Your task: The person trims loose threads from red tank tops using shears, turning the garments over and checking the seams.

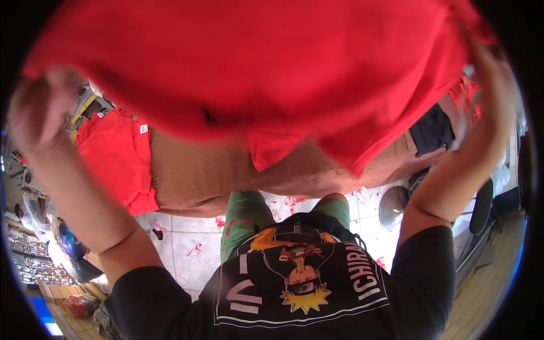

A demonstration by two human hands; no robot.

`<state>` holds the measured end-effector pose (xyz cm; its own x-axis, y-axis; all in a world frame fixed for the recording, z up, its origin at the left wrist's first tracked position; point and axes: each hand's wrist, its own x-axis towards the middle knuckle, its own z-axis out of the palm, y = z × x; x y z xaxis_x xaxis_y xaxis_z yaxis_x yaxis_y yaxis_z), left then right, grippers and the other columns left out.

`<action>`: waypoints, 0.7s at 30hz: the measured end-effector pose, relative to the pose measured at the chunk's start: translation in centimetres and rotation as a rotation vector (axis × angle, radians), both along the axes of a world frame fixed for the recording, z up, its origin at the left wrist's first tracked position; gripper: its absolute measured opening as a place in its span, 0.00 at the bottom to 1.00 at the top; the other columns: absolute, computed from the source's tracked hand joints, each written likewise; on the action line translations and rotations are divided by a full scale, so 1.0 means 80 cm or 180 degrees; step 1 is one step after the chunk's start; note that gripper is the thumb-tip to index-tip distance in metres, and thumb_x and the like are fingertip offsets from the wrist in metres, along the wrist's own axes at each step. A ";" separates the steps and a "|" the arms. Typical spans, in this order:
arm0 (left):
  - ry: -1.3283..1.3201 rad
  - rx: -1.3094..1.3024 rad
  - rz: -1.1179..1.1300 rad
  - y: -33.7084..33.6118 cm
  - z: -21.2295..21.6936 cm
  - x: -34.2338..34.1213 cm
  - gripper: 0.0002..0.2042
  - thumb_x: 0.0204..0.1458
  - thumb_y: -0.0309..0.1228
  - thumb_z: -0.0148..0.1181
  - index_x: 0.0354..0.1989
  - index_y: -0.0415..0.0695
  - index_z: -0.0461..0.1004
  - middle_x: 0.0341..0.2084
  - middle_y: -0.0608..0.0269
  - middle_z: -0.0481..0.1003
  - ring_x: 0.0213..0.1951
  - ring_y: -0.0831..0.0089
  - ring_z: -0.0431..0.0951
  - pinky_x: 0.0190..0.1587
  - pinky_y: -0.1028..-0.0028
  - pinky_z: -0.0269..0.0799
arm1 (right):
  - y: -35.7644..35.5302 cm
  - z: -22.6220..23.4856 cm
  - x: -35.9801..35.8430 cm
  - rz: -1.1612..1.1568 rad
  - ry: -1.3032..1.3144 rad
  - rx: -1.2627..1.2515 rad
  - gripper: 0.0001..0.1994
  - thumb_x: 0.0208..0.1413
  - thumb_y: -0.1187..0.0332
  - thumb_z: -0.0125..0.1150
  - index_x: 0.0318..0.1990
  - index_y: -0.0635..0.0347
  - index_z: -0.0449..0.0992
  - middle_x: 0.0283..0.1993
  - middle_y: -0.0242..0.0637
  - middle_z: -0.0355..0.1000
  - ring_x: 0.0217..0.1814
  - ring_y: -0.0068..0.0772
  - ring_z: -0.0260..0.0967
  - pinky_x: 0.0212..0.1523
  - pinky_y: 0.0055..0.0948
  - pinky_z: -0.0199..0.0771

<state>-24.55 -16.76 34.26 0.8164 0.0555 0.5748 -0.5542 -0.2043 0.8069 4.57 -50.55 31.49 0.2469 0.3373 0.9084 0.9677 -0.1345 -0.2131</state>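
Overhead, my left hand (35, 116) and right hand (492, 85) pinch the soft, light red cloth (272, 62) by its far corners.

blurred red cloth (272, 62) over most of the brown table (198, 175), both hands' (34, 113) fingers motion-smeared

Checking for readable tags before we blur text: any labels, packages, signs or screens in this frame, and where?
Label: small white rectangular tag with dark print, on the folded red cloth lying at the table's left end.
Shirt print: yellow and orange cartoon graphic with white lettering on the person's black shirt, bottom centre.
No packages, signs or screens seen.
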 end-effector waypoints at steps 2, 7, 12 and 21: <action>-0.0197 0.0106 0.1329 0.004 -0.019 0.014 0.23 0.53 0.40 0.56 0.53 0.40 0.64 0.43 0.58 0.70 0.45 0.71 0.70 0.47 0.74 0.65 | 0.051 0.004 0.022 -0.0501 0.0510 -0.0836 0.12 0.46 0.69 0.61 0.38 0.65 0.74 0.34 0.42 0.75 0.34 0.33 0.73 0.37 0.29 0.72; 0.0687 0.0979 0.2739 0.040 -0.045 0.143 0.42 0.51 0.40 0.58 0.67 0.40 0.38 0.61 0.50 0.56 0.59 0.63 0.61 0.59 0.68 0.56 | 0.159 -0.025 0.119 -0.0971 -0.0325 0.0052 0.16 0.46 0.67 0.61 0.42 0.66 0.72 0.41 0.50 0.73 0.45 0.49 0.70 0.45 0.41 0.68; 0.1310 0.1679 0.1345 0.013 -0.217 0.124 0.24 0.52 0.37 0.59 0.56 0.42 0.65 0.53 0.61 0.68 0.55 0.72 0.67 0.57 0.73 0.59 | 0.091 -0.135 0.095 -0.0807 0.0536 -0.1355 0.20 0.52 0.55 0.60 0.46 0.62 0.74 0.36 0.38 0.75 0.38 0.27 0.70 0.43 0.26 0.68; 0.1316 0.2769 0.1935 -0.087 -0.416 0.111 0.15 0.43 0.25 0.59 0.42 0.45 0.72 0.53 0.59 0.64 0.59 0.62 0.59 0.58 0.63 0.56 | 0.033 -0.329 0.070 0.0432 0.2595 -0.1297 0.11 0.51 0.66 0.62 0.39 0.62 0.77 0.28 0.29 0.73 0.29 0.16 0.66 0.31 0.19 0.64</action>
